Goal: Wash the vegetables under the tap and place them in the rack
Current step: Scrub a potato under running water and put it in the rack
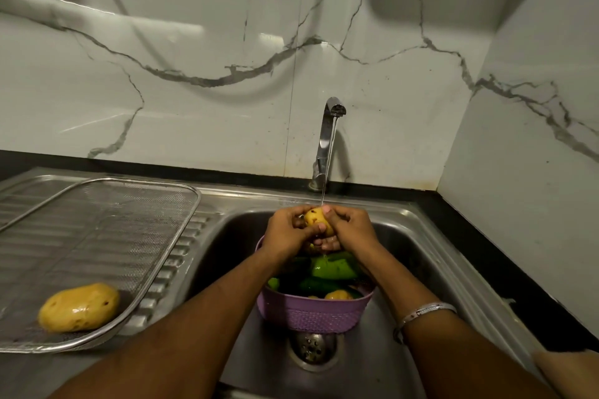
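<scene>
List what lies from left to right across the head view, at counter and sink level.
Potato on the rack → mesh rack → left hand → potato under the tap → right hand → bracelet. The purple basket of green vegetables sits below the hands, so it is left out of the order.

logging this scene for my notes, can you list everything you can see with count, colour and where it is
tap: one, chrome, behind the sink, water running
sink: one, steel, centre
drain: one, steel, sink floor, near the basket
basket: one, purple, in the sink below the hands
green vegetables: several, green, in the basket
small potato: one showing, yellow, in the basket
rack: one, steel mesh, on the drainboard at left
washed potato: one, yellow, on the rack's near end
held potato: one, yellow, under the stream
bangle: one, silver, right wrist
left hand: grips the held potato
right hand: grips the held potato
</scene>
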Demonstrator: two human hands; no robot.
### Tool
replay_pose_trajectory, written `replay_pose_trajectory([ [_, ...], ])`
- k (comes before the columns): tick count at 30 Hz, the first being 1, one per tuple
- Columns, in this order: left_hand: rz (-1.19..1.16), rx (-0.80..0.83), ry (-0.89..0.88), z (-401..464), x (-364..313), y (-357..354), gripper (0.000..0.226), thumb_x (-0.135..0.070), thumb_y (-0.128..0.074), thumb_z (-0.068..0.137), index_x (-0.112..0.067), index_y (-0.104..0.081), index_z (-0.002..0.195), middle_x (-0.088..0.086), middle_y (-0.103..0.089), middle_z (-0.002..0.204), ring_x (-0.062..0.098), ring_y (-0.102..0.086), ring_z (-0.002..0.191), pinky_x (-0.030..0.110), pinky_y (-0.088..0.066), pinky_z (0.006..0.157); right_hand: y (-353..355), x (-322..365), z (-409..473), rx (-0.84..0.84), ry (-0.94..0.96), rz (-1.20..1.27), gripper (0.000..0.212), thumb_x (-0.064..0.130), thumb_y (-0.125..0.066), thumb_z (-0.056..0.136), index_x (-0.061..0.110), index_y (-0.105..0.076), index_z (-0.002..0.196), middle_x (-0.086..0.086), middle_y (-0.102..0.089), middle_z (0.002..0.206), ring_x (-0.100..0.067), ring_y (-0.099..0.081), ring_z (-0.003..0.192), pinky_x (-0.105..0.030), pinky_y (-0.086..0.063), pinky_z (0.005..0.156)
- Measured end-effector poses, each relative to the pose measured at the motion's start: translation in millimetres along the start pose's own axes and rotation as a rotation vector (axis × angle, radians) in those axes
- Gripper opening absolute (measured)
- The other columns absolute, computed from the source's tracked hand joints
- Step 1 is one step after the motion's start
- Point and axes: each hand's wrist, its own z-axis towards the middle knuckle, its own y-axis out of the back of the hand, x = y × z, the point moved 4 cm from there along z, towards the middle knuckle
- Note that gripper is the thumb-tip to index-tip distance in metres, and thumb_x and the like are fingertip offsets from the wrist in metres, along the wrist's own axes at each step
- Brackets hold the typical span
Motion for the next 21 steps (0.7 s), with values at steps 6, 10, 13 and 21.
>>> replay_pose_trajectory([
  [6,-0.004,-0.028,0.037,-0.3,5.3,-1.3,0.048,-0.008,-0.079,0.084,-0.015,-0.066,0.13,0.006,-0.076,0.107,0.02,-0.075,0.097,0.048,-0.062,0.085,-0.6,-10.5,3.6,0.06,-0.093,0.082,0.031,0.017,-0.056,0.105,0.011,-0.061,0.135,-0.027,-0.072,0.108,-0.033,-0.075,0.073,-0.035,-0.065,0.064],
  [10,-0.002,-0.034,0.014,-2.1,-2.5,-9.4,0.044,-0.011,-0.076,0.087,-0.017,-0.067,0.129,0.006,-0.077,0.103,0.02,-0.076,0.092,0.046,-0.063,0.081,2.8,-3.8,1.1,-0.08,-0.025,0.101,0.03,0.033,-0.075,0.092,0.011,-0.075,0.113,-0.017,-0.077,0.089,-0.033,-0.076,0.068,-0.033,-0.063,0.056],
  [13,0.001,-0.042,0.001,-2.7,-2.0,-5.0,0.039,-0.013,-0.077,0.087,-0.018,-0.069,0.125,0.004,-0.077,0.103,0.018,-0.076,0.094,0.045,-0.063,0.081,-3.3,-2.4,1.0,-0.066,-0.038,0.077,0.03,0.03,-0.069,0.097,0.008,-0.073,0.116,-0.02,-0.076,0.092,-0.029,-0.075,0.063,-0.031,-0.062,0.053],
  [21,0.02,-0.058,0.022,-2.9,-2.4,-1.8,0.032,-0.014,-0.077,0.087,-0.019,-0.071,0.119,0.003,-0.078,0.101,0.017,-0.076,0.092,0.046,-0.063,0.081,-3.4,-2.1,-3.2,-0.033,-0.081,0.125,0.027,0.021,-0.064,0.1,0.008,-0.068,0.124,-0.022,-0.076,0.094,-0.028,-0.075,0.062,-0.031,-0.062,0.053],
])
